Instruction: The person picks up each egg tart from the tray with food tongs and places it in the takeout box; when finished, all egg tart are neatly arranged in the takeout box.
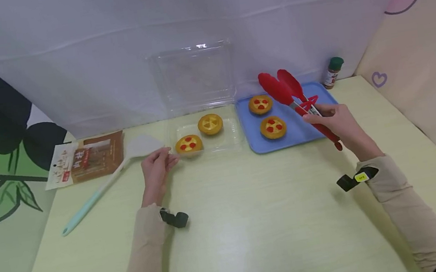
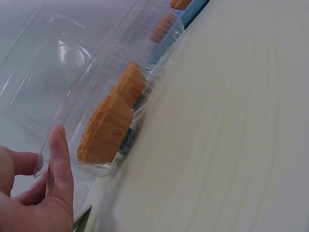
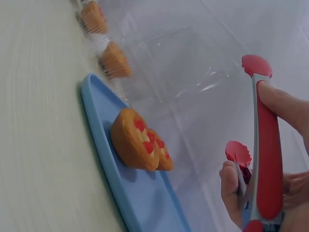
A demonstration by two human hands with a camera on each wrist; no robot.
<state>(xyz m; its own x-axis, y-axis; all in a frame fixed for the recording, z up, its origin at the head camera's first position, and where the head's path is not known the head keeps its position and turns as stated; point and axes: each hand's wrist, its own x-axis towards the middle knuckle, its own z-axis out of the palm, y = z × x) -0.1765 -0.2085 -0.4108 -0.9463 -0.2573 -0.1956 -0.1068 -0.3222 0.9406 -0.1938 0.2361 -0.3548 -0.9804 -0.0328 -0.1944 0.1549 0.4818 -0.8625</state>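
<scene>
Pale wood-grain tabletop point(image 1: 231, 227) fills the lower frame below a white cloth point(image 1: 109, 77). Right of centre, the right hand point(image 1: 337, 124) grips red-and-silver tongs point(image 1: 280, 92), their heads spread apart, over a blue rectangular tray point(image 1: 297, 132) bearing two round golden tarts point(image 1: 273, 127). Left of centre, the left hand point(image 1: 157, 167) pinches the rim of an open clear plastic box point(image 1: 223, 140); two more tarts point(image 1: 210, 124) sit inside, mid-frame.

Soft light leaves a pale glare on the tabletop point(image 1: 233, 245) — and glints along the clear container point(image 1: 226, 138).
</scene>
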